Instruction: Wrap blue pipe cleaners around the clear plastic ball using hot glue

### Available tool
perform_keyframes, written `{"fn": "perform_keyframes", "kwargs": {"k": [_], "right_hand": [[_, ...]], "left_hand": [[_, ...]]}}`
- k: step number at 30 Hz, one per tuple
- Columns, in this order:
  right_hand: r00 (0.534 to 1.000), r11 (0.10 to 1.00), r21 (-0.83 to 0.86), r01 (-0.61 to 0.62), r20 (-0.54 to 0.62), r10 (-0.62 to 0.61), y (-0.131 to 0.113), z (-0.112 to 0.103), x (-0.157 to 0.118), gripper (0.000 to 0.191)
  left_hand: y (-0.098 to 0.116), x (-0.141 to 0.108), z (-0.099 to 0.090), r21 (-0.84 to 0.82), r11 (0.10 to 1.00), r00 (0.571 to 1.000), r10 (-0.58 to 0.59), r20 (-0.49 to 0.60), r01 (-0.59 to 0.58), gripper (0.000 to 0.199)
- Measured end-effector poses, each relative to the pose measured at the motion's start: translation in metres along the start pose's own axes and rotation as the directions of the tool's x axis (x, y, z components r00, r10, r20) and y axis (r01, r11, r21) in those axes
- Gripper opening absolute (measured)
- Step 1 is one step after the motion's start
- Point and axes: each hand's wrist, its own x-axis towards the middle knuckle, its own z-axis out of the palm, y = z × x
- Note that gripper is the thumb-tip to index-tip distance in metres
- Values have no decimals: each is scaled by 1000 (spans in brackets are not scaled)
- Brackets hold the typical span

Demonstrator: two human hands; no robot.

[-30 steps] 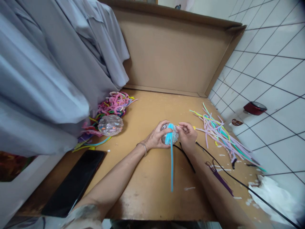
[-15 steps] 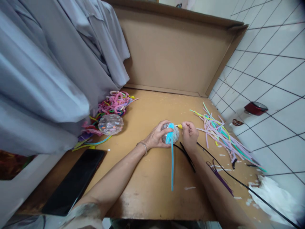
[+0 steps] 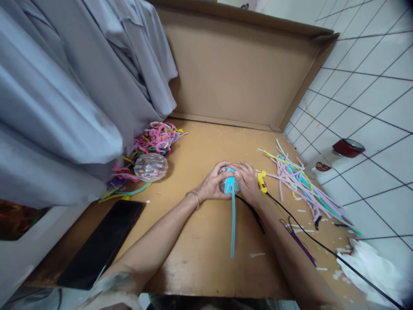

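Clear ball (image 3: 223, 187) sits at centre frame; left hand (image 3: 213, 183) cups its left side, thumb over the blue strips (image 3: 229, 187), likely to pin the wrap; right hand (image 3: 248, 178) closes on the opposite side, thumb at the strips' edge, probably pressing them flat; loose blue tail (image 3: 232, 228) hangs toward lower centre, out of the grip; yellow glue gun (image 3: 262, 182) lies just right of the right hand, presumably for short reach; contact there: can't tell
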Motion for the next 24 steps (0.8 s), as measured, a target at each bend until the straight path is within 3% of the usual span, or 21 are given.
{"fn": "perform_keyframes", "kwargs": {"k": [6,11,16,22,24], "right_hand": [[1000,995,99,16,7,-17,-3,-5,2,47],[993,984,175,-30,-111,50,-5,-5,2,51],[1000,973,231,-9,-16,13,-4,-4,2,50],[976,894,410,-182,-37,216,4,2,-1,56],[979,902,393,-179,-21,203,7,4,-1,56]], "left_hand": [[2,1,2,-31,998,999,-50,-7,50,73],[0,0,2,-43,996,997,-80,-10,80,74],[-2,-1,3,-50,994,994,-104,-27,102,73],[-5,-3,5,-67,994,996,-84,-25,82,72],[-6,-3,5,-71,996,997,-65,-36,62,72]]}}
